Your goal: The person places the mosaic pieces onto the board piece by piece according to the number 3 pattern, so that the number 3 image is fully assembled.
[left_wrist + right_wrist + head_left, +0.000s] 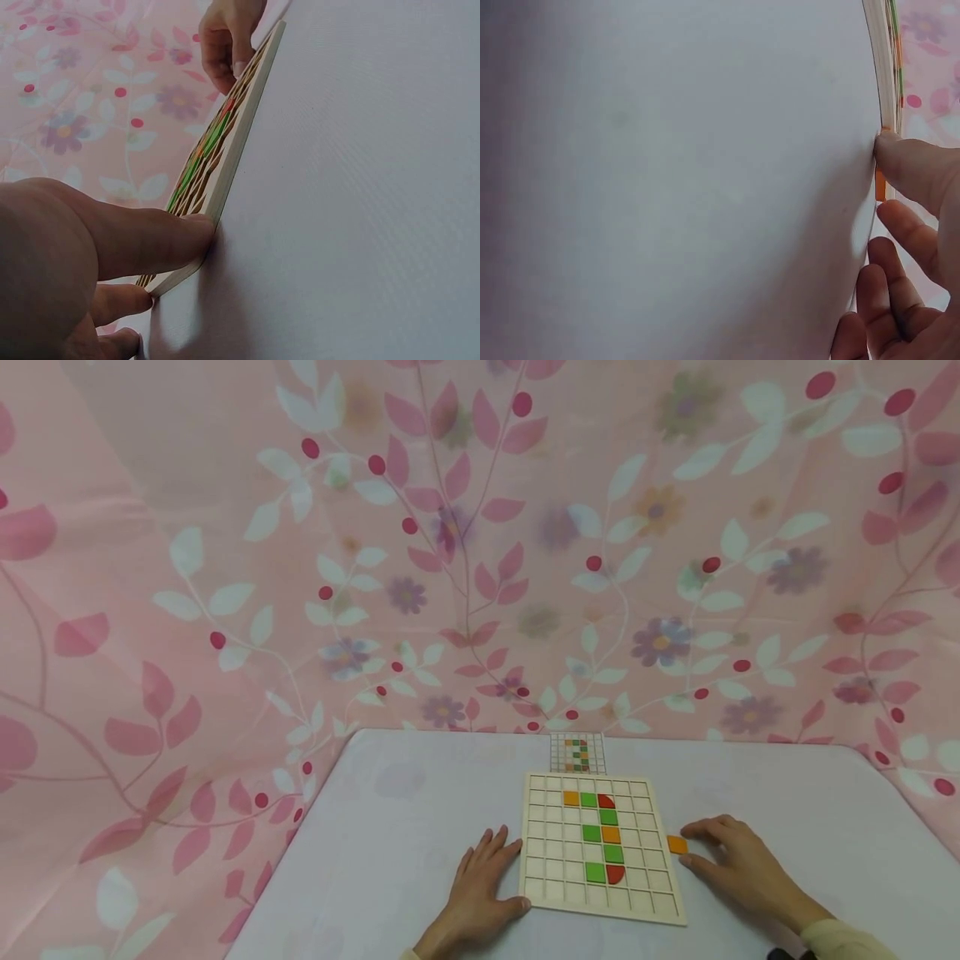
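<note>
A wooden grid board (558,893) lies on the table, with green, orange and red tiles set in several of its squares. The left hand (483,885) lies spread at the board's left side, and in the left wrist view its thumb (161,244) touches the board's edge. Beyond the opposite side, the right hand (738,864) pinches an orange square tile (677,844) between thumb and index finger, low at the tabletop. From the right wrist, that tile's edge (880,184) shows between thumb and index finger, close by the board.
Behind the board lies a small printed card (557,753) with a grid and a coloured pattern. The table has a pale cloth (420,827). A pink floral curtain (480,568) hangs right behind the table's far edge. A dark object (783,954) shows near the right sleeve.
</note>
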Demonstrator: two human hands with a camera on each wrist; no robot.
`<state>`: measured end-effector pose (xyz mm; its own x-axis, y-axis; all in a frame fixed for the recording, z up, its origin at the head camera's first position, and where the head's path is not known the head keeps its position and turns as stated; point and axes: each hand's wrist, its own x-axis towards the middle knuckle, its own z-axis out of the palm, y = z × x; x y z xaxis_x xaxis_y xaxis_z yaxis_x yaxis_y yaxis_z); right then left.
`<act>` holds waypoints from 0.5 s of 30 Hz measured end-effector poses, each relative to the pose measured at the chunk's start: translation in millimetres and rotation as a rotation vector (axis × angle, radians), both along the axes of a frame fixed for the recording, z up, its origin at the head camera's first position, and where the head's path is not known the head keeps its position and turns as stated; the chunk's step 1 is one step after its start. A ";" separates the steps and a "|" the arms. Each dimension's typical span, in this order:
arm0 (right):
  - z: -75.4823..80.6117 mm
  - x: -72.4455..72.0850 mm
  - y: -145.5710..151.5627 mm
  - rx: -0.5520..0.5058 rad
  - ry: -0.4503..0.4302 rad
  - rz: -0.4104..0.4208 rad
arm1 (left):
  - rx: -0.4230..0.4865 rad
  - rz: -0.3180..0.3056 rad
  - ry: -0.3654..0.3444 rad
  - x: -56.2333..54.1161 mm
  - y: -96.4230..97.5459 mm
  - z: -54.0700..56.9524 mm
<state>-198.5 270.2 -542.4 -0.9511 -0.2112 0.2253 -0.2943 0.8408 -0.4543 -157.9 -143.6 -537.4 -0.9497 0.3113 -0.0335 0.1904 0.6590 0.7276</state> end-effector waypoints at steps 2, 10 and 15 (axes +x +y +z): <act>0.4 -2.3 -1.8 0.000 -0.003 -0.004 | 0.001 0.001 -0.001 -0.2 -0.2 -0.1; 0.2 -4.8 -3.2 -0.025 -0.021 0.001 | 0.003 -0.002 -0.009 1.0 -0.4 0.7; 0.9 -4.8 -2.7 -0.009 -0.016 0.013 | 0.006 0.002 0.003 2.4 -0.1 1.9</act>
